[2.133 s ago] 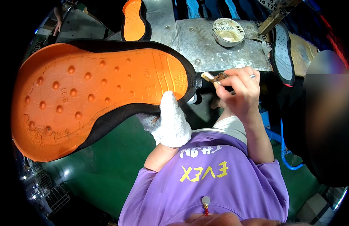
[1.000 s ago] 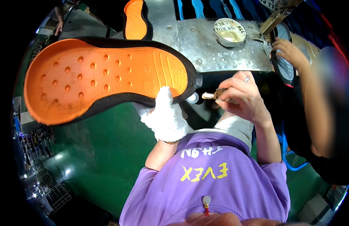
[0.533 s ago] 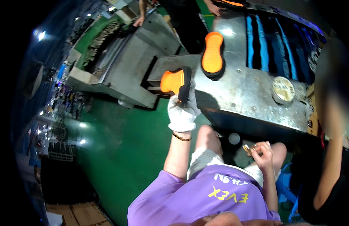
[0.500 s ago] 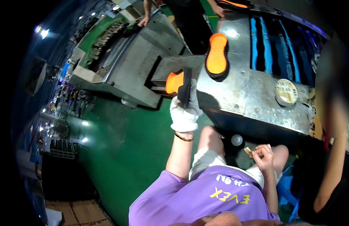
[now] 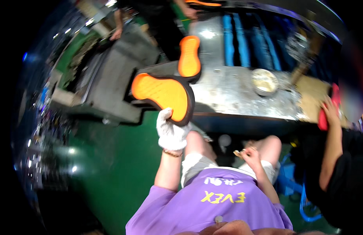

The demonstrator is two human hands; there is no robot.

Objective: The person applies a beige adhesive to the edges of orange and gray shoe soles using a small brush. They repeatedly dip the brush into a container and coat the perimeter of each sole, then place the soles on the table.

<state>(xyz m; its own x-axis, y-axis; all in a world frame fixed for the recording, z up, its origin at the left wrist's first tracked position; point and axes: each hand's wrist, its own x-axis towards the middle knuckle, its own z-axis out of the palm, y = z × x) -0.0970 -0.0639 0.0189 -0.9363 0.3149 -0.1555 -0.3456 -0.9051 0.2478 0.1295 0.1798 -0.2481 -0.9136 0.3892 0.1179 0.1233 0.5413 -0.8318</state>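
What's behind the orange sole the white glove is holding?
Around the orange sole you see a grey metal machine, a metal table, another sole and green floor. The held sole hides what's straight behind it, including some fingers of the gloved left hand.

Held sole: orange, faint dots, black rim
Second sole: orange, black rim
Gloved hand: white
Small tool: tan
Shirt: purple, yellow and white lettering
Tabletop: silver-grey
Strips: bright blue
Floor: green
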